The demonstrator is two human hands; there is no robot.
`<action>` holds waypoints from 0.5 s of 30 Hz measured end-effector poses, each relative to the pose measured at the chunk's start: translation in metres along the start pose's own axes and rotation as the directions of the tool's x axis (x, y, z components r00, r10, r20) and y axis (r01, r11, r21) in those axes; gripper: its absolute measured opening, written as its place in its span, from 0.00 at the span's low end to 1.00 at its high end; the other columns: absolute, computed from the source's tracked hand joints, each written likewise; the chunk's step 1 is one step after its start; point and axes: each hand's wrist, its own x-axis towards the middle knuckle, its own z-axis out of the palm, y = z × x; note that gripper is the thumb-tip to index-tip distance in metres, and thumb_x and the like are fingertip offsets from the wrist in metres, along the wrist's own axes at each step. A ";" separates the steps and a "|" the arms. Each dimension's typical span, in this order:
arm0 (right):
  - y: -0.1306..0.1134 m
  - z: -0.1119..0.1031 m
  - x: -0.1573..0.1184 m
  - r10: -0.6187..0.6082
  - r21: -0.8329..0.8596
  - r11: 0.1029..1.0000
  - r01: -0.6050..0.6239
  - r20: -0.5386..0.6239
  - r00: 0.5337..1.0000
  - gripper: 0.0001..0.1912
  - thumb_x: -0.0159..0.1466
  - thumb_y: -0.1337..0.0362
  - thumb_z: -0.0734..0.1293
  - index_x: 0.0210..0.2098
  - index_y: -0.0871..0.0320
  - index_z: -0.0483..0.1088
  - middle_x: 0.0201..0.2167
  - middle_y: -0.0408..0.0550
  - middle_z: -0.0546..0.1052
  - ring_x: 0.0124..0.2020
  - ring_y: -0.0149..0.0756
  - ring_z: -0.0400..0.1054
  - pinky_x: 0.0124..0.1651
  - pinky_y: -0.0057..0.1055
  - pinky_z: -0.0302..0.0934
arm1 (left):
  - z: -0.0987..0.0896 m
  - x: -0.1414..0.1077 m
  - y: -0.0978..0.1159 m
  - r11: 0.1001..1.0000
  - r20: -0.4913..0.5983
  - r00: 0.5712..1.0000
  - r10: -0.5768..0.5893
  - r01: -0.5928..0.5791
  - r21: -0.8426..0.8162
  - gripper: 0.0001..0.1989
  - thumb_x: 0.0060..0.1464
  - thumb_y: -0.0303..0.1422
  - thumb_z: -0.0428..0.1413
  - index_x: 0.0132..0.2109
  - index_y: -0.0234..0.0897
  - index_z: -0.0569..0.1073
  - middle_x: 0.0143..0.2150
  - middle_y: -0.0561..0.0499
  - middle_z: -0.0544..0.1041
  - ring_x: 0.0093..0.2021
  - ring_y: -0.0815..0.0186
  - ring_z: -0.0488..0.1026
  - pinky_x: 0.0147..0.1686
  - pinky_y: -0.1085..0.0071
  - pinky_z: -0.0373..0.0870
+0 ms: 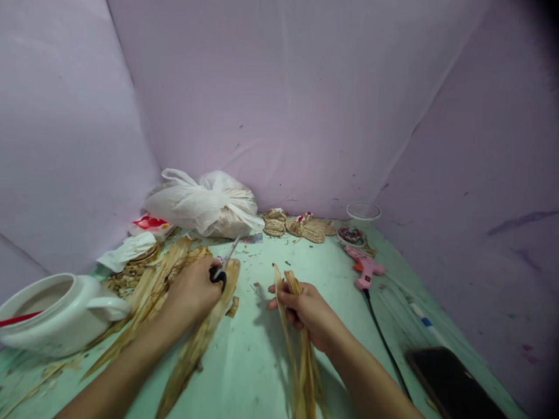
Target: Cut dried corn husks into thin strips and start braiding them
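My left hand (194,291) is closed around the black handle of a pair of scissors (227,256), whose blades point away from me. Beneath and beside that hand lie long, dry, straw-coloured leaf strips (187,366). My right hand (305,308) pinches several dried leaf strips (305,378), which hang down toward me; one narrow strip stands apart from the others at the fingers. A small scrap of dried leaf (233,306) rests on the green tabletop (248,366) between the two hands.
At the left stands a white ceramic pot (56,331). A tied white plastic bag (205,203) and woven slippers (310,227) sit by the wall. To the right are a pink glue gun (364,267) with a black cord, a marker (425,323) and a dark phone (454,381).
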 end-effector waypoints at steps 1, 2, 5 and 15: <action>-0.002 -0.004 0.000 -0.003 -0.002 1.000 0.003 0.004 1.000 0.09 0.53 0.69 0.62 0.34 0.64 0.69 0.20 0.44 0.73 0.12 0.21 0.47 0.15 0.23 0.36 | -0.004 0.004 -0.005 0.994 -0.018 1.000 -0.006 0.008 0.113 0.14 0.40 0.29 0.51 0.38 0.39 0.72 0.34 0.45 0.78 0.36 0.54 0.73 0.29 0.68 0.62; -0.005 -0.007 0.000 -0.007 -0.005 1.000 0.007 0.003 1.000 0.09 0.53 0.67 0.62 0.34 0.64 0.70 0.19 0.43 0.72 0.13 0.21 0.47 0.16 0.23 0.36 | -0.007 0.007 -0.009 0.980 -0.015 1.000 -0.013 0.016 0.197 0.15 0.41 0.30 0.50 0.39 0.40 0.72 0.35 0.44 0.77 0.37 0.52 0.73 0.29 0.67 0.61; -0.010 -0.012 0.000 -0.012 -0.008 1.000 0.012 -0.023 1.000 0.11 0.55 0.62 0.63 0.33 0.63 0.70 0.17 0.41 0.69 0.14 0.22 0.46 0.17 0.23 0.35 | -0.010 0.013 -0.020 0.937 0.002 0.999 -0.052 0.048 0.345 0.16 0.42 0.30 0.48 0.41 0.40 0.70 0.38 0.41 0.77 0.38 0.49 0.73 0.28 0.66 0.61; -0.013 -0.022 0.001 0.008 0.001 1.000 -0.008 0.003 1.000 0.09 0.53 0.62 0.67 0.29 0.63 0.71 0.21 0.47 0.74 0.21 0.28 0.64 0.19 0.23 0.43 | -0.052 0.012 -0.022 0.898 -0.168 0.982 -0.080 0.144 0.415 0.16 0.46 0.31 0.47 0.43 0.34 0.68 0.36 0.35 0.76 0.38 0.43 0.72 0.29 0.59 0.64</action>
